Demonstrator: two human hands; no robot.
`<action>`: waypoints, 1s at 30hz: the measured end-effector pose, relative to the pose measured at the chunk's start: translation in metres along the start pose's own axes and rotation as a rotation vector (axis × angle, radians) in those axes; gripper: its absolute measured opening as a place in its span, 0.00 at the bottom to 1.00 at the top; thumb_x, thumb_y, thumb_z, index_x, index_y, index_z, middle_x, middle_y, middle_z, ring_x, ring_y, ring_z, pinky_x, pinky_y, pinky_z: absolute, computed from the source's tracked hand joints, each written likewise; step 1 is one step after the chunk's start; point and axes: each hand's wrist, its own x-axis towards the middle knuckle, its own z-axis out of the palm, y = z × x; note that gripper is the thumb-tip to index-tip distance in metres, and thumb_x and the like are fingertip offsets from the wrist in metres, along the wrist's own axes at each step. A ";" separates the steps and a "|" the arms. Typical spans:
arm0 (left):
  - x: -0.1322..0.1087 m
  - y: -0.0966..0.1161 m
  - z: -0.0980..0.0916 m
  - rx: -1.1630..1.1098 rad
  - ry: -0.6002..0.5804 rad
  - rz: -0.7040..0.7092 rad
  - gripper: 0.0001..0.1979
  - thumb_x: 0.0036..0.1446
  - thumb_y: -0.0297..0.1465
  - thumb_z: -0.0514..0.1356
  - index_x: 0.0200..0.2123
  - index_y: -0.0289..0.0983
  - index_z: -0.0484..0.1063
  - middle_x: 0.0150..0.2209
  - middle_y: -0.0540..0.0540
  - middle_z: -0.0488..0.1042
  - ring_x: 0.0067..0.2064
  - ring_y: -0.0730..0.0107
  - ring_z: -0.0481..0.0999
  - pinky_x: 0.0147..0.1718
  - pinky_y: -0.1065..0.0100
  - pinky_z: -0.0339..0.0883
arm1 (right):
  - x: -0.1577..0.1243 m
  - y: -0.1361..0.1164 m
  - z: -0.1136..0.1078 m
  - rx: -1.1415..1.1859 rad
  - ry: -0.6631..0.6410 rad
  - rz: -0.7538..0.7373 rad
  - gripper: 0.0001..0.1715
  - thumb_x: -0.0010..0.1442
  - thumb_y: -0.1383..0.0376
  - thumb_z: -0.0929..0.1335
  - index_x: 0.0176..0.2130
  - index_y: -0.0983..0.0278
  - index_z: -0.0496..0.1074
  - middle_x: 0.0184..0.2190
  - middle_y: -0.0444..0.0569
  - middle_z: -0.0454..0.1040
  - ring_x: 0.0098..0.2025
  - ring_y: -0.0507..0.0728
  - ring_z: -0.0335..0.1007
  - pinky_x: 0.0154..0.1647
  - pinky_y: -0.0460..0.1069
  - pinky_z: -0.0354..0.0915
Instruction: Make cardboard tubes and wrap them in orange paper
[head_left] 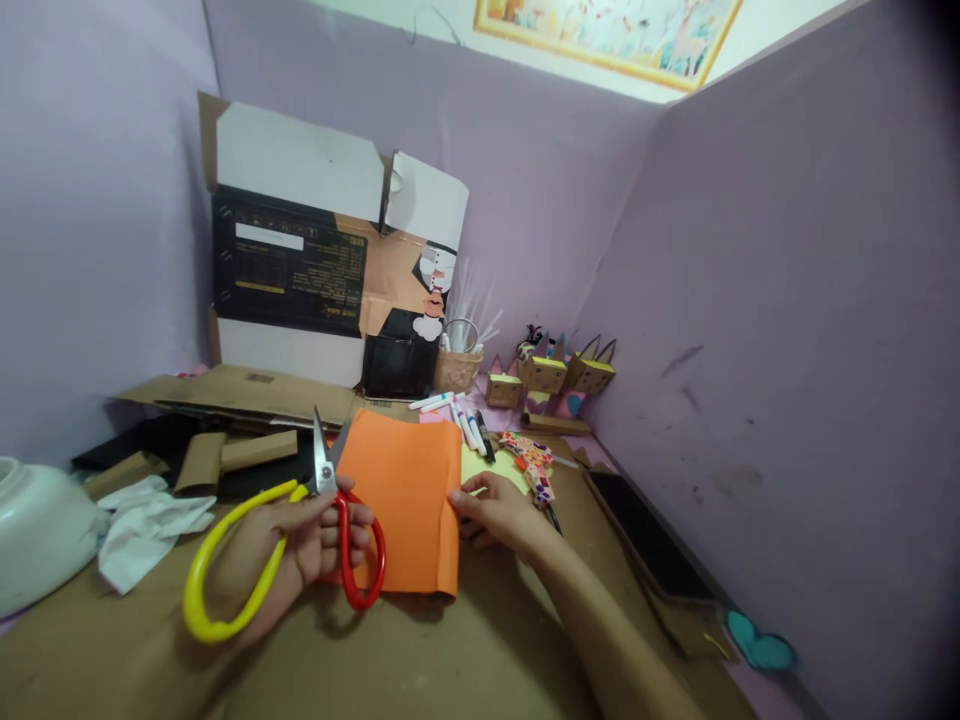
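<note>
A: Where's the orange paper (405,505) relative to the hands?

B: Flat on the brown tabletop (420,660), dead centre, between both hands. Folded sheet, long axis runs away from the person toward the back wall. Fold flap sits along its right edge.

A: Left hand (300,545)?

B: Clenched on the scissors (300,540). Yellow loop hangs out to the left, red loop under the fingers and lying over the paper's lower left corner. Blades point up and away, parted a little, tips just beside the paper's top left corner. Not biting the sheet from what I can see.

A: Right hand (499,515)?

B: Fingertips pinching the paper's right edge about midway up, at the fold. Palm rests on the table just right of the sheet. Holding it down, nothing else in that hand.

A: Which hand's nearer?

B: Both touching. Right hand has the edge itself; left only overlaps the corner via the red handle. Blades run roughly parallel to the sheet's long axis, along its left side.

A: Clutter nearby?

B: Markers (465,420) just past the top right corner, a patterned glue gun (531,462) right of those. Crumpled tissue (146,520) well left. Dark tablet (637,530) near the right wall, apart from everything.
</note>
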 end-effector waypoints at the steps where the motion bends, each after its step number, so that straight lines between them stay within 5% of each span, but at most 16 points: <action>1: 0.003 -0.002 -0.001 0.051 -0.011 -0.001 0.06 0.50 0.22 0.58 0.34 0.31 0.70 0.28 0.38 0.77 0.27 0.56 0.77 0.28 0.56 0.73 | -0.001 -0.001 0.003 0.076 -0.025 -0.005 0.19 0.42 0.59 0.75 0.28 0.63 0.65 0.18 0.40 0.71 0.17 0.48 0.66 0.20 0.43 0.63; 7: 0.017 -0.011 -0.009 0.099 -0.025 -0.065 0.04 0.54 0.24 0.55 0.36 0.33 0.67 0.27 0.39 0.76 0.27 0.61 0.77 0.26 0.63 0.71 | -0.004 0.000 0.023 0.463 -0.266 -0.013 0.23 0.38 0.56 0.75 0.30 0.65 0.67 0.24 0.43 0.72 0.25 0.49 0.69 0.32 0.46 0.66; 15: 0.008 -0.013 0.000 0.119 -0.052 -0.042 0.04 0.55 0.25 0.54 0.36 0.33 0.65 0.28 0.39 0.76 0.28 0.60 0.77 0.30 0.61 0.71 | -0.008 0.002 0.043 0.620 -0.430 -0.108 0.25 0.42 0.59 0.75 0.40 0.67 0.72 0.34 0.49 0.76 0.33 0.55 0.72 0.38 0.50 0.66; 18: 0.002 -0.011 0.001 0.167 -0.098 0.015 0.06 0.53 0.27 0.58 0.36 0.34 0.66 0.28 0.41 0.76 0.27 0.62 0.75 0.29 0.62 0.69 | -0.012 -0.002 0.035 0.599 -0.375 -0.180 0.25 0.43 0.60 0.75 0.40 0.67 0.72 0.34 0.49 0.76 0.32 0.55 0.72 0.37 0.49 0.66; 22: -0.001 -0.013 -0.004 0.273 -0.189 0.145 0.15 0.45 0.32 0.64 0.38 0.37 0.68 0.28 0.44 0.75 0.27 0.65 0.73 0.26 0.66 0.67 | -0.019 -0.012 0.012 0.492 -0.272 -0.219 0.20 0.42 0.60 0.76 0.34 0.67 0.72 0.23 0.43 0.72 0.22 0.50 0.67 0.25 0.46 0.65; 25: -0.004 -0.019 -0.004 0.443 -0.233 0.264 0.17 0.42 0.35 0.64 0.38 0.38 0.70 0.27 0.46 0.74 0.24 0.69 0.70 0.22 0.70 0.64 | -0.026 -0.020 -0.002 0.444 -0.258 -0.225 0.20 0.44 0.58 0.76 0.33 0.67 0.70 0.25 0.44 0.72 0.25 0.51 0.70 0.25 0.44 0.64; 30: -0.016 -0.028 0.005 0.893 -0.140 0.425 0.12 0.41 0.27 0.59 0.34 0.38 0.74 0.25 0.49 0.72 0.23 0.72 0.66 0.22 0.73 0.58 | -0.030 -0.023 -0.011 0.375 -0.323 -0.248 0.19 0.49 0.54 0.73 0.32 0.66 0.67 0.26 0.46 0.73 0.25 0.52 0.71 0.28 0.47 0.67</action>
